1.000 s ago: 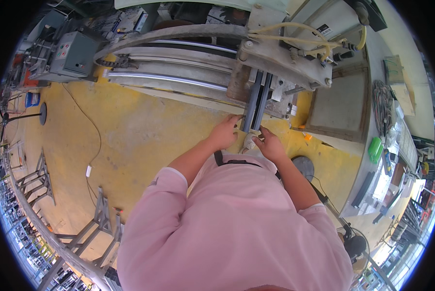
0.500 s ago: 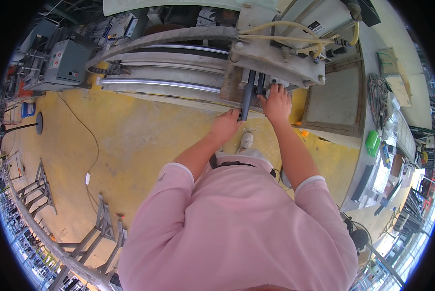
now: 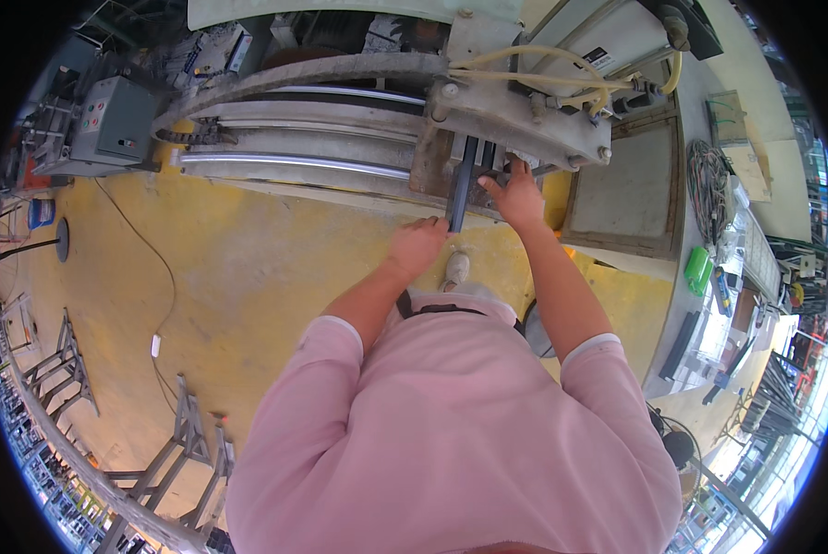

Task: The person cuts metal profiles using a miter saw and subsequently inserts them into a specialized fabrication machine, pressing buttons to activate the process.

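L hand [image 3: 418,245] at dk bar [image 3: 462,189], R hand [image 3: 517,198] at mach. [image 3: 515,113]

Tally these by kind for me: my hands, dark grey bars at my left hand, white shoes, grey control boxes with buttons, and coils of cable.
Left hand and right hand: 2
Dark grey bar: 1
White shoe: 1
Grey control box: 1
Coil of cable: 1
Total: 6

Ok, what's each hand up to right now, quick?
Left hand: at the near end of the dark bar; grip can't be told.
Right hand: at the machine, thumb spread; grip can't be told.
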A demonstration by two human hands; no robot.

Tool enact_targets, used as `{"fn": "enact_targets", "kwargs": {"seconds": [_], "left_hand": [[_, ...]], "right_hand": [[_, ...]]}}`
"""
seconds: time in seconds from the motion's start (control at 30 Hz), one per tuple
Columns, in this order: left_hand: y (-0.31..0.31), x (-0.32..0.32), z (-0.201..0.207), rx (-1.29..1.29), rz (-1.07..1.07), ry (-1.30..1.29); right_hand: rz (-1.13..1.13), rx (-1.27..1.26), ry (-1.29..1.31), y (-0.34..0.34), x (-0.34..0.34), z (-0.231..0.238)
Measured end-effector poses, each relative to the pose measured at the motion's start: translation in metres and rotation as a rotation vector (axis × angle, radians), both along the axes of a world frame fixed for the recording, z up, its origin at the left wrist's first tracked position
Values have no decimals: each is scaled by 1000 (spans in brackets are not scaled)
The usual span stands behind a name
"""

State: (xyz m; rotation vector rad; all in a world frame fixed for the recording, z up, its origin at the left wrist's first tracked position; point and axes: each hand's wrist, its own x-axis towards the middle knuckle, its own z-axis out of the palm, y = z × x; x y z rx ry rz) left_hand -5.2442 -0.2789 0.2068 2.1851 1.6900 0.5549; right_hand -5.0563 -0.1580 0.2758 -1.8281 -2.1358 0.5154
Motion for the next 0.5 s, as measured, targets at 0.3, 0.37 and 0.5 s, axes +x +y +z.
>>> {"fn": "enact_targets", "kwargs": {"seconds": [0.3, 0.37, 0.5], "left_hand": [[-5, 12, -16, -48, 109, -117], [0, 12, -10, -59, 111, -143], [48, 20, 9, -183, 247, -128]], "right_hand": [[89, -237, 177, -48, 0, -24], [66, -489, 379, -56, -5, -38], [-84, -541, 401, -31, -29, -26]]}}
